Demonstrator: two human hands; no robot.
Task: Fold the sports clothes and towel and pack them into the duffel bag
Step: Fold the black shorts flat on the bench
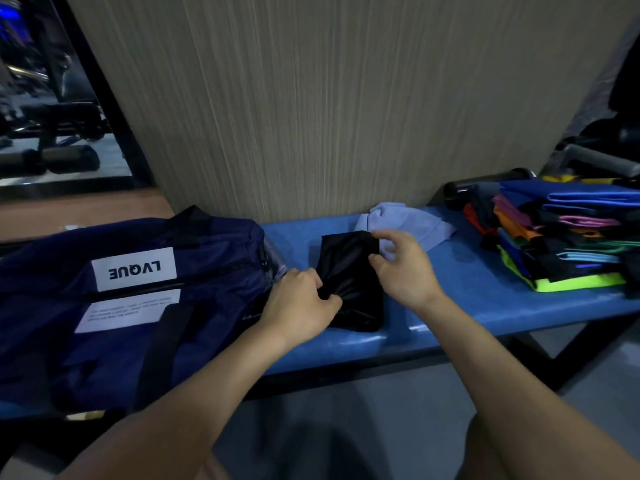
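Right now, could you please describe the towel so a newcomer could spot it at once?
On the blue bench, look near the wall, behind the black garment. The towel is the crumpled pale lilac heap there, unlike the neatly folded stack of clothes on its right.

A blue padded bench point(485, 299) on a black frame stands against a pale wood-grain wall panel point(311, 98). At far left a mirror point(52, 98) in a dark frame shows gym equipment. Black and grey foam roller pads point(491, 183) lie at the bench's far right end.
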